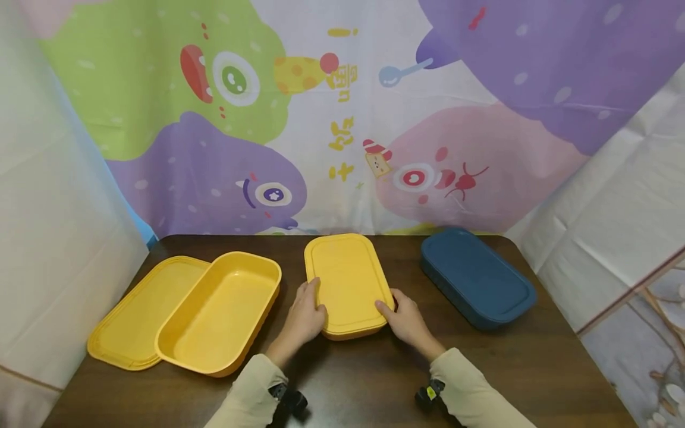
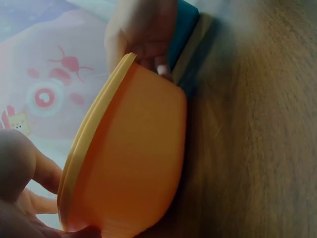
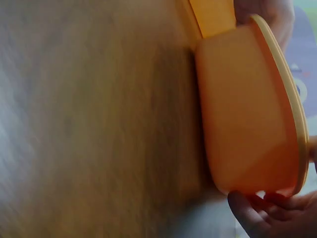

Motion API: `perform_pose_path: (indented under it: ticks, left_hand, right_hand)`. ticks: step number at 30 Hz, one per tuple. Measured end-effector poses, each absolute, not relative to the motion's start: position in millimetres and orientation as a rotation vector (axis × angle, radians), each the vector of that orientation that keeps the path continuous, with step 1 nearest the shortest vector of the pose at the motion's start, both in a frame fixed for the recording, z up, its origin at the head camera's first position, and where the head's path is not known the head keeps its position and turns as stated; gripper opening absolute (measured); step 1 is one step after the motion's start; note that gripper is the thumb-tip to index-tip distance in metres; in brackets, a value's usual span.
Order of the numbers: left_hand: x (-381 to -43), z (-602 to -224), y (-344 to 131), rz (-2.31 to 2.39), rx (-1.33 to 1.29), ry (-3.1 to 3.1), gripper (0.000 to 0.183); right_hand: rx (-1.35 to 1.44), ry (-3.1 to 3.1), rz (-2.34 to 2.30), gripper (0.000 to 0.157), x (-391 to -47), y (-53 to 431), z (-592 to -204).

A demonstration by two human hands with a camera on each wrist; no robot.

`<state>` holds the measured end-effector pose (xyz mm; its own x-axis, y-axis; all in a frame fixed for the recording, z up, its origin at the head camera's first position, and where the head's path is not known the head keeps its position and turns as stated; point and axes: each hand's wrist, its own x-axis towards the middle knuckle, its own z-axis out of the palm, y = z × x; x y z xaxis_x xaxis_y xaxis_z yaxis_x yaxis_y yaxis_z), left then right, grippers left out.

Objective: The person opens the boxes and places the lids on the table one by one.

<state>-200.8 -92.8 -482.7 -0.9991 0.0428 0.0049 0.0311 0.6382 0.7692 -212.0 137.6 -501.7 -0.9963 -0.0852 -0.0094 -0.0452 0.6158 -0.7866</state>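
A rectangular yellow food container (image 1: pixel 348 279) with its lid on stands at the middle of the table. My left hand (image 1: pixel 305 312) grips its left side, thumb up at the lid's edge. On the opposite side my right hand (image 1: pixel 405 318) holds it, with the thumb on top of the lid and the fingers along the wall. In the left wrist view the container's orange-looking front wall (image 2: pixel 133 148) tapers down to the tabletop. The right wrist view has the right fingers (image 3: pixel 247 213) curled under the rim, against the side wall.
To the left, an uncovered yellow container (image 1: pixel 214 321) overlaps a loose yellow lid (image 1: pixel 139 318). A dark blue lidded container (image 1: pixel 476 276) stands at the right on the brown wooden table (image 1: pixel 353 386). A cartoon-printed cloth (image 1: pixel 342 208) hangs behind the table's far edge.
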Motion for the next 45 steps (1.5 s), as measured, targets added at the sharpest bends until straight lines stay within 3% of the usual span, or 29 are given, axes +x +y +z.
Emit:
perform_pose_path:
  ticks: [9, 18, 29, 45]
  left_hand:
    - [-194.5, -479.4, -93.5, 1.189, 0.072, 2.991, 0.044]
    - [-176.3, -469.5, -78.9, 0.785, 0.482, 3.159, 0.030]
    - [-169.9, -467.9, -64.3, 0.773, 0.778, 3.040, 0.050]
    - [-170.0, -467.3, -68.3, 0.627, 0.859, 3.006, 0.038]
  right_hand:
    - [-0.074, 2.786, -1.357, 0.048, -198.9, 125.0, -501.3]
    - [-0.103, 2.748, -1.335, 0.053, -196.4, 121.8, -501.5]
    - [-0.107, 2.781, -1.341, 0.049, -197.4, 121.8, -504.9]
    - [-0.158, 2.747, -1.314, 0.049, -194.7, 122.4, -503.0]
